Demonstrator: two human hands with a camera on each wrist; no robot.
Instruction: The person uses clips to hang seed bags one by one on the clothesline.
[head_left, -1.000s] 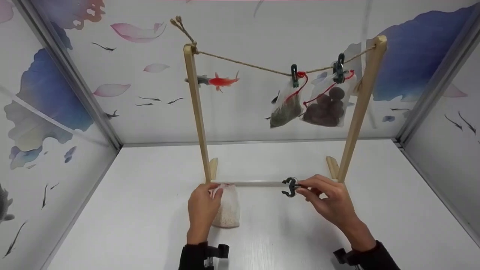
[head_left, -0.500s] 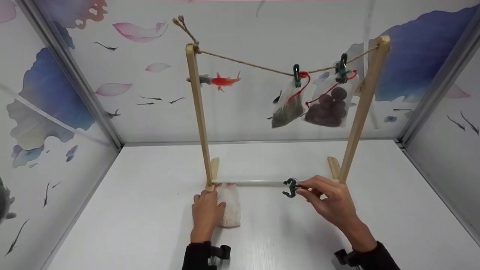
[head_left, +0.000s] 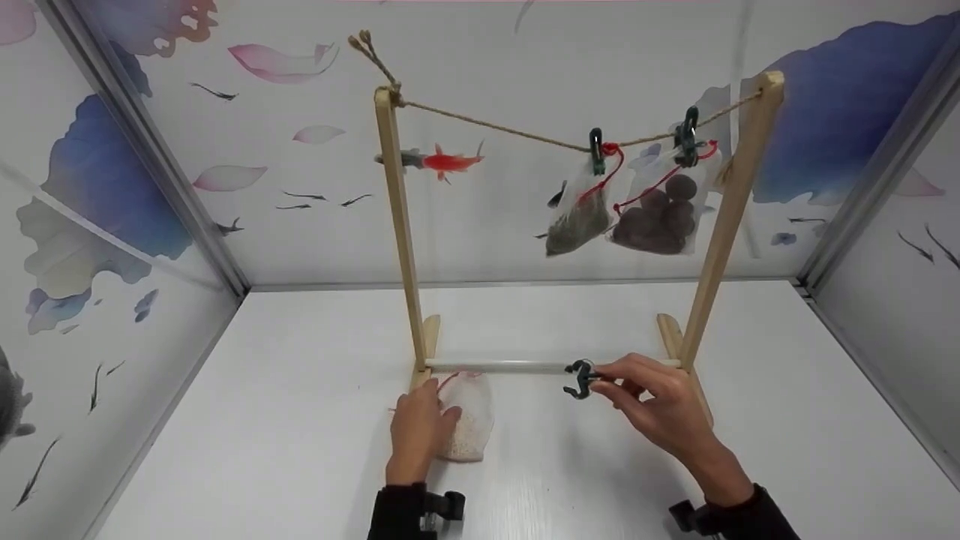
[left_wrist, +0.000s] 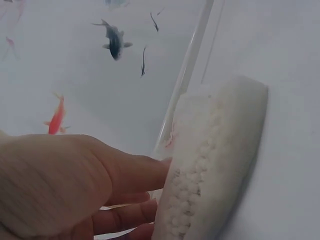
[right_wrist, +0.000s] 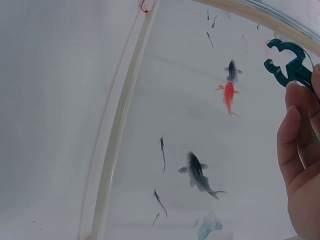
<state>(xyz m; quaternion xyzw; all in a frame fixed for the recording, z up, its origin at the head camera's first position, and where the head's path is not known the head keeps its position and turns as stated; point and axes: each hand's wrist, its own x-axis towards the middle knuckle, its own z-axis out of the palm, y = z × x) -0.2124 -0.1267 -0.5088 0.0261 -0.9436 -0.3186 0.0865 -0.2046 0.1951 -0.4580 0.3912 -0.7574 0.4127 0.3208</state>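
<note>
My left hand point(head_left: 421, 435) is at the left edge of a sheer white drawstring bag point(head_left: 469, 431), thumb on the near side and fingers partly behind it. Small pale grains or beads fill the bag's lower part, and its red cord shows at the top. In the left wrist view the bag point(left_wrist: 215, 160) stands close in front of the thumb tip. My right hand point(head_left: 652, 397) pinches the handles of a dark green clip point(head_left: 579, 379) between thumb and fingers, beside the rack's low bar. The right wrist view shows the clip point(right_wrist: 290, 62) with its jaws spread.
A wooden rack, its left post point(head_left: 401, 225) and right post point(head_left: 731, 217) joined by a sagging rope point(head_left: 487, 126), stands on the white table point(head_left: 300, 420). Clips hold a bag of greenish bits point(head_left: 581, 221) and a bag of dark balls point(head_left: 656, 217) on the rope. A pale bar point(head_left: 502, 366) runs low between the posts.
My left hand has shifted its hold lower along the bag's left edge, and the bag has moved slightly right and tilted. The right hand keeps the clip in nearly the same place.
</note>
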